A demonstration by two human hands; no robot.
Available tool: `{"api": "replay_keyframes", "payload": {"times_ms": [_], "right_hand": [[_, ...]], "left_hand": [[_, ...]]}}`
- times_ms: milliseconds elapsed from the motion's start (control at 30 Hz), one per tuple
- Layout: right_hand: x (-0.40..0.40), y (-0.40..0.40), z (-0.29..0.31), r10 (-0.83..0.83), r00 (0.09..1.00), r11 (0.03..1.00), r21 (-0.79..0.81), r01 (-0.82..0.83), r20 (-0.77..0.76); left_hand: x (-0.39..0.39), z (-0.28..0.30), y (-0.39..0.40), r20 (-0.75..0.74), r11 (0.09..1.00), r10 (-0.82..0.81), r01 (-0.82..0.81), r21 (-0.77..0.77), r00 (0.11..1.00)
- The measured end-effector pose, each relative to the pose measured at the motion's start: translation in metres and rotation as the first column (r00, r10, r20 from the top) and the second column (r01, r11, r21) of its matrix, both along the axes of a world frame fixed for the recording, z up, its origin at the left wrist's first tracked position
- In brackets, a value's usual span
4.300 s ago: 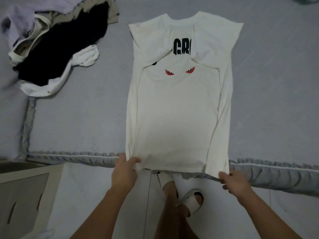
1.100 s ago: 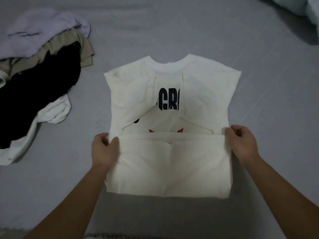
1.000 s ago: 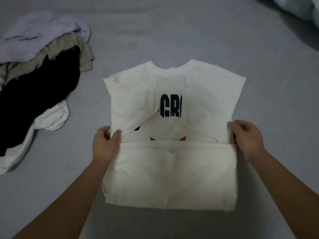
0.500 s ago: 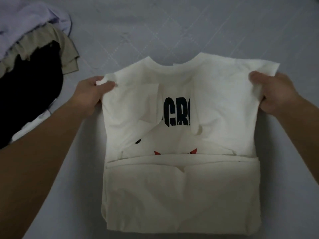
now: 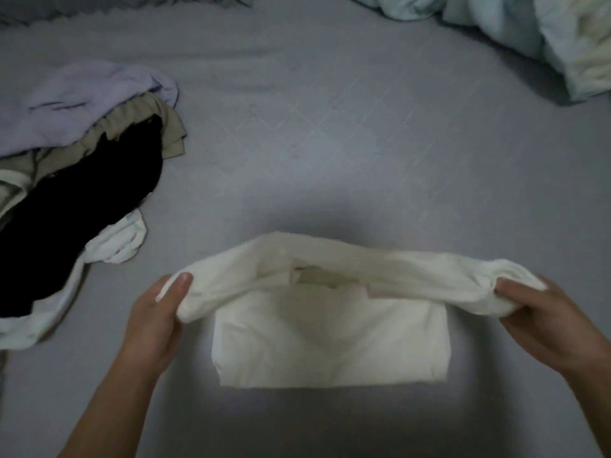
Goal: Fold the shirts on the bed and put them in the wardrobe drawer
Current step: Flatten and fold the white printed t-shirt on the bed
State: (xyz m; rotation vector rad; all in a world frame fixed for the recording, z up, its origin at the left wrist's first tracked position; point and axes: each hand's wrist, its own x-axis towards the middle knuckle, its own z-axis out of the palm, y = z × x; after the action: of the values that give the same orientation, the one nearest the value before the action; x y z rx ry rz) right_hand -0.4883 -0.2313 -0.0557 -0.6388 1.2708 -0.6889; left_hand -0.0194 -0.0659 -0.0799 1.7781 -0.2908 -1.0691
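Observation:
A white shirt [image 5: 330, 345] lies partly folded on the grey bed sheet [image 5: 314, 143] in front of me. Its lower part forms a flat rectangle. Its collar end is lifted and curled over toward me in a loose roll. My left hand [image 5: 155, 315] grips the left end of that roll, thumb on top. My right hand [image 5: 545, 322] grips the right end in the same way. The printed front of the shirt is hidden inside the fold.
A heap of unfolded clothes [image 5: 76, 180] sits at the left: lilac, beige, black and white pieces. A pale blue-green duvet [image 5: 535, 38] is bunched at the far right corner. The wardrobe drawer is out of view.
My hands moved from the folded hem up to the shoulders, then brought the collar end over toward me. The black print and red marks are now covered.

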Motion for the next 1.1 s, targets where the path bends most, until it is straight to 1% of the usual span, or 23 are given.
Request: {"api": "replay_keyframes", "payload": {"times_ms": [67, 100, 167, 200, 233, 267, 333, 367, 400, 433, 500, 533, 567, 600, 633, 667, 700, 733, 833, 900, 967, 1033, 1100], "right_hand": [[-0.017, 0.047, -0.025, -0.003, 0.997, 0.993, 0.119, 0.013, -0.080], [-0.023, 0.068, -0.039, 0.022, 0.987, 0.987, 0.158, 0.004, -0.162], [-0.028, 0.098, -0.068, 0.157, 0.918, 0.980, 0.173, -0.099, -0.364], [-0.028, 0.105, -0.078, 0.243, 0.855, 0.967, 0.180, -0.179, -0.457], [-0.028, 0.110, -0.086, 0.303, 0.787, 0.953, 0.199, -0.230, -0.538], [-0.028, 0.113, -0.091, 0.317, 0.742, 0.948, 0.210, -0.239, -0.590], [-0.024, 0.114, -0.089, 0.291, 0.732, 0.956, 0.159, -0.245, -0.617], [-0.020, 0.114, -0.085, 0.290, 0.721, 0.952, 0.111, -0.286, -0.630], [-0.016, 0.115, -0.080, 0.317, 0.690, 0.929, 0.065, -0.365, -0.651], [-0.013, 0.116, -0.077, 0.363, 0.642, 0.884, 0.032, -0.467, -0.675], [-0.006, 0.118, -0.071, 0.448, 0.502, 0.762, 0.023, -0.647, -0.740], [-0.003, 0.119, -0.070, 0.469, 0.427, 0.704, 0.035, -0.709, -0.774], [0.000, 0.119, -0.069, 0.473, 0.364, 0.656, 0.045, -0.754, -0.802], [0.002, 0.120, -0.069, 0.473, 0.320, 0.623, 0.055, -0.780, -0.821], [0.004, 0.120, -0.070, 0.468, 0.302, 0.610, 0.057, -0.790, -0.831], [0.006, 0.121, -0.070, 0.462, 0.308, 0.614, 0.050, -0.788, -0.832], [0.007, 0.122, -0.070, 0.455, 0.326, 0.620, 0.032, -0.784, -0.829], [0.007, 0.122, -0.070, 0.444, 0.346, 0.622, 0.006, -0.783, -0.826], [0.009, 0.113, -0.063, 0.367, 0.446, 0.638, -0.127, -0.759, -0.816], [0.011, 0.100, -0.055, 0.281, 0.515, 0.664, -0.223, -0.714, -0.810], [0.015, 0.085, -0.051, 0.201, 0.552, 0.680, -0.291, -0.674, -0.810], [0.021, 0.072, -0.056, 0.164, 0.521, 0.701, -0.273, -0.659, -0.837], [0.028, 0.067, -0.065, 0.236, 0.433, 0.734, -0.133, -0.667, -0.870]], "left_hand": [[-0.021, -0.017, 0.053, 0.141, 0.986, -0.102, 0.081, 0.147, 0.985], [-0.032, -0.029, 0.076, 0.178, 0.965, -0.163, 0.119, 0.235, 0.971], [-0.051, -0.049, 0.107, 0.145, 0.921, -0.214, 0.150, 0.361, 0.966], [-0.057, -0.059, 0.116, 0.139, 0.907, -0.214, 0.144, 0.395, 0.967], [-0.060, -0.067, 0.122, 0.160, 0.898, -0.206, 0.121, 0.424, 0.965], [-0.063, -0.071, 0.123, 0.192, 0.897, -0.199, 0.100, 0.430, 0.961], [-0.066, -0.070, 0.119, 0.255, 0.919, -0.183, 0.073, 0.387, 0.950], [-0.069, -0.067, 0.116, 0.291, 0.921, -0.222, 0.102, 0.376, 0.931], [-0.072, -0.065, 0.112, 0.345, 0.903, -0.313, 0.165, 0.396, 0.885], [-0.075, -0.063, 0.109, 0.409, 0.864, -0.433, 0.239, 0.443, 0.803], [-0.082, -0.060, 0.100, 0.482, 0.769, -0.621, 0.358, 0.530, 0.618], [-0.086, -0.058, 0.093, 0.475, 0.725, -0.679, 0.406, 0.557, 0.560], [-0.090, -0.057, 0.086, 0.440, 0.677, -0.728, 0.452, 0.581, 0.526], [-0.092, -0.057, 0.081, 0.388, 0.617, -0.781, 0.501, 0.607, 0.490], [-0.094, -0.058, 0.077, 0.333, 0.544, -0.834, 0.552, 0.632, 0.441], [-0.094, -0.058, 0.074, 0.292, 0.482, -0.872, 0.595, 0.643, 0.391], [-0.093, -0.057, 0.072, 0.272, 0.459, -0.886, 0.633, 0.624, 0.375], [-0.091, -0.055, 0.070, 0.270, 0.479, -0.876, 0.665, 0.573, 0.399], [-0.077, -0.043, 0.058, 0.349, 0.619, -0.785, 0.668, 0.412, 0.512], [-0.065, -0.034, 0.044, 0.467, 0.706, -0.701, 0.621, 0.342, 0.540], [-0.058, -0.029, 0.030, 0.547, 0.783, -0.607, 0.553, 0.286, 0.577], [-0.055, -0.033, 0.018, 0.539, 0.797, -0.600, 0.506, 0.331, 0.592], [-0.055, -0.045, 0.014, 0.460, 0.730, -0.683, 0.494, 0.473, 0.568]]}}
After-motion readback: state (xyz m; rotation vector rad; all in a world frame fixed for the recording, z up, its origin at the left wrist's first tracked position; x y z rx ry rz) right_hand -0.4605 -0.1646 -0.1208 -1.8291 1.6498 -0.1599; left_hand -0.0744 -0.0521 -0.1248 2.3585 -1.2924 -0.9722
